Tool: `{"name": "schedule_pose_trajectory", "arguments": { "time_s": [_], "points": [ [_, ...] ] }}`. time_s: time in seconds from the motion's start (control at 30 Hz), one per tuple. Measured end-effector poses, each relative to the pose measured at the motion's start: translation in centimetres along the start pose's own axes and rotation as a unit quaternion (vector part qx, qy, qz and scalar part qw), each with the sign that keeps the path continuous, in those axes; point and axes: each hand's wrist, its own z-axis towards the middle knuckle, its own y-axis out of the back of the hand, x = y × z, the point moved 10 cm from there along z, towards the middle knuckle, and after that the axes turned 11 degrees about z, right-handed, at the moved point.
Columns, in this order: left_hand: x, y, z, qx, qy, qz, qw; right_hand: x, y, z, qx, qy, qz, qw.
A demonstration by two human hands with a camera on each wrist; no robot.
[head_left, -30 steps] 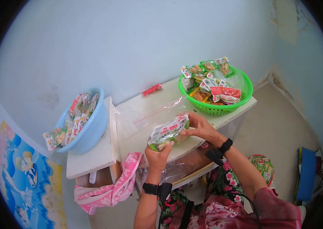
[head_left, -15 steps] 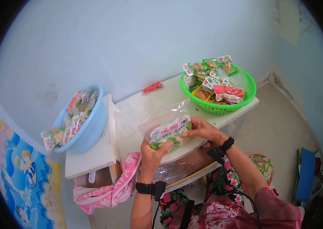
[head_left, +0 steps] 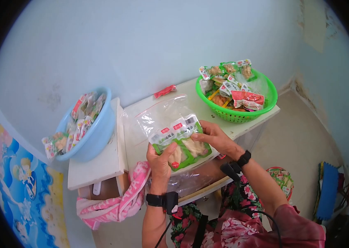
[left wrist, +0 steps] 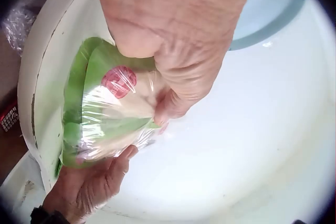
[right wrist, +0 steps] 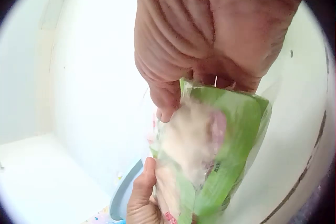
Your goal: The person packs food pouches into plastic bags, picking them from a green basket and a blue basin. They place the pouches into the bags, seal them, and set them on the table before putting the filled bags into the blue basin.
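Observation:
Two green-and-white food packets (head_left: 181, 145) lie side by side between the hands, their clear fronts showing pale food. The left hand (head_left: 160, 162) pinches the left packet's edge, thumb on the front; in the left wrist view its thumb presses the packet (left wrist: 118, 108). At the other side, the right hand (head_left: 217, 138) grips the upper right edge, thumb on top. The right wrist view shows this hand (right wrist: 215, 29) with its fingers behind the packet (right wrist: 210, 150). A clear zip bag (head_left: 162, 108) lies on the white table (head_left: 135, 153) just beyond the packets.
A green basket (head_left: 240, 117) full of packets stands at the table's right end. On the left, a blue basin (head_left: 100, 142) holds more packets. A red packet (head_left: 165, 91) lies by the wall. A pink towel (head_left: 116, 208) hangs over an open drawer at the left front.
Both hands have tilted the packets so their clear green-framed fronts face the camera more fully. The clear bag's zip edge now lies farther back, beyond the packets.

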Motion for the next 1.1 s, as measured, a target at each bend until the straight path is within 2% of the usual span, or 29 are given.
{"name": "schedule_pose_trajectory", "arguments": {
  "time_s": [0.1, 0.2, 0.3, 0.4, 0.5, 0.63, 0.77, 0.87, 0.97, 1.1],
  "points": [
    [-0.5, 0.1, -0.5, 0.010, 0.002, 0.043, 0.999, -0.5, -0.2, -0.7, 0.011, -0.022, 0.037, 0.999],
    [-1.9, -0.3, -0.7, 0.034, -0.037, 0.137, 0.989, -0.6, 0.1, -0.9, 0.007, -0.013, 0.035, 0.999],
    [-2.3, 0.0, -0.8, 0.051, -0.021, 0.189, 0.980, -0.6, 0.2, -1.0, 0.030, -0.038, 0.027, 0.998],
    [-3.4, 0.8, 0.2, 0.026, -0.060, 0.179, 0.982, -0.5, 0.9, -0.7, 0.006, -0.050, -0.017, 0.999],
    [-5.5, 1.0, 1.2, 0.039, -0.121, 0.197, 0.972, 1.2, 0.4, 0.1, 0.014, -0.031, -0.029, 0.999],
    [-8.8, 0.2, 2.2, 0.024, -0.119, 0.215, 0.969, 6.2, -0.5, 1.8, 0.011, 0.069, -0.058, 0.996],
    [-11.2, -0.2, 2.7, 0.014, -0.150, 0.199, 0.968, 9.2, -0.5, 3.3, -0.006, 0.110, -0.059, 0.992],
    [-12.1, 0.1, 2.9, 0.003, -0.154, 0.210, 0.965, 10.2, -0.8, 3.5, -0.010, 0.107, -0.102, 0.989],
    [-12.8, 0.4, 2.6, -0.011, -0.162, 0.236, 0.958, 10.4, -0.6, 3.3, -0.007, 0.102, -0.071, 0.992],
    [-12.8, 0.7, 2.0, -0.005, -0.150, 0.246, 0.957, 10.7, -0.3, 2.7, -0.011, 0.140, -0.064, 0.988]
  ]
}}
